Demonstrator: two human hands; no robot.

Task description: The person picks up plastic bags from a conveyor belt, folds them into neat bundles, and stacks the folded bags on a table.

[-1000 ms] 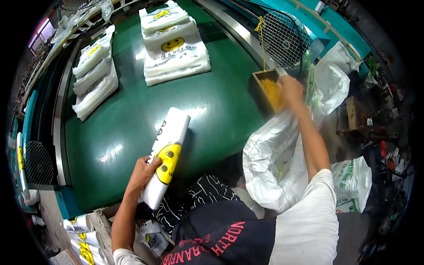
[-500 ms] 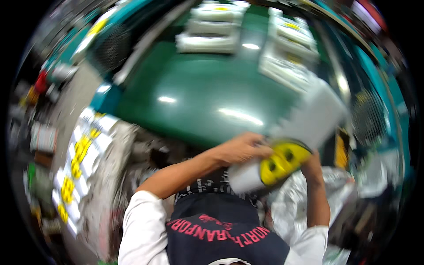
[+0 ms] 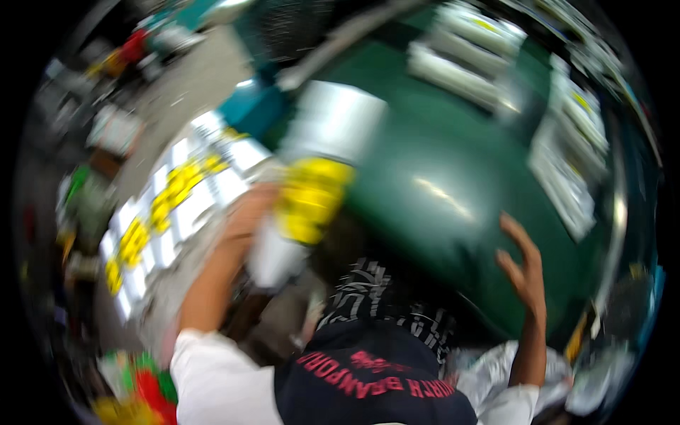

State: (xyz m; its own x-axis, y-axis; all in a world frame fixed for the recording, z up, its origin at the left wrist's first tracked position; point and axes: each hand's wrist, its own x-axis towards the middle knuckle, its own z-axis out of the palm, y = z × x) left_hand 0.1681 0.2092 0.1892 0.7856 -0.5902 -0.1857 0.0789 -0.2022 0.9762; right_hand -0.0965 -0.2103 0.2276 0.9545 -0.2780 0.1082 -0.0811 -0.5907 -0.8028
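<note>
Bundle [image 3: 315, 191] of folded white plastic with a yellow print sits in the left hand [image 3: 251, 205], which seems wrapped on its left edge, though blur hides the fingers. It probably feels fairly light, more supple than stiff, and slick on its smooth face; it hardly looks fragile. A hold at mid-length, thumb over the print and fingers beneath, would likely stop the layers sliding and the ends drooping.

Well to the right of that grip, the right hand [image 3: 523, 265] holds nothing, its fingers spread over the green table [image 3: 439, 170]. The tabletop looks smooth and shiny; beyond the grip and to its right lie a nearer stack [image 3: 464, 57] and a farther stack [image 3: 570, 149] of white packs. Left of the grip is a row of yellow-printed packs [image 3: 180, 188], then grey floor [image 3: 212, 64] and blurred clutter [image 3: 113, 131].
</note>
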